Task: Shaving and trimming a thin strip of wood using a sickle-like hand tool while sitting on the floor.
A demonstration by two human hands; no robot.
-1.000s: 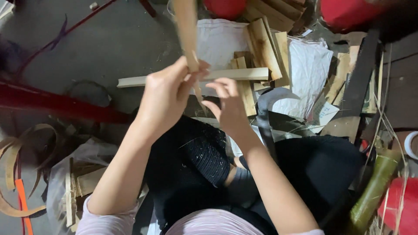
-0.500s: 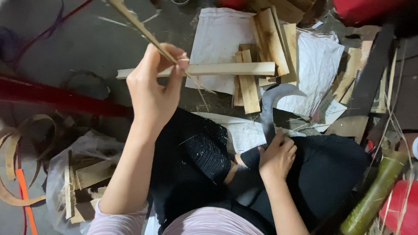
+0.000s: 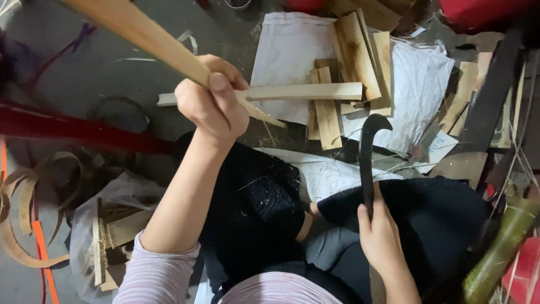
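Head view, compared with half a second before: the left hand point(image 3: 216, 107) has come lower in the frame with its bamboo strip point(image 3: 140, 35), and the right hand point(image 3: 382, 239), then resting low on the lap with no blade showing above it, now grips a dark hooked knife point(image 3: 368, 152).

Head view, now: the left fingers are wrapped fully shut round the strip. Its long axis runs up and to the left from the fist out of the frame, and a short tapered end juts out down and to the right of the fingers. The right fingers are closed round the knife handle; the blade stands up and away from them, its hooked tip curling right. The strip's tapered end lies up and to the left of the blade tip, apart from it; the left hand is the nearer to the strip.

Beyond the fingers, a pale flat slat point(image 3: 304, 91) lies crosswise over stacked wood pieces point(image 3: 360, 56) on white sheeting point(image 3: 287, 50), all on a grey concrete floor point(image 3: 84, 79). A green bamboo section point(image 3: 500, 253) lies right of the right hand. Curled shavings point(image 3: 22, 197) lie far left.
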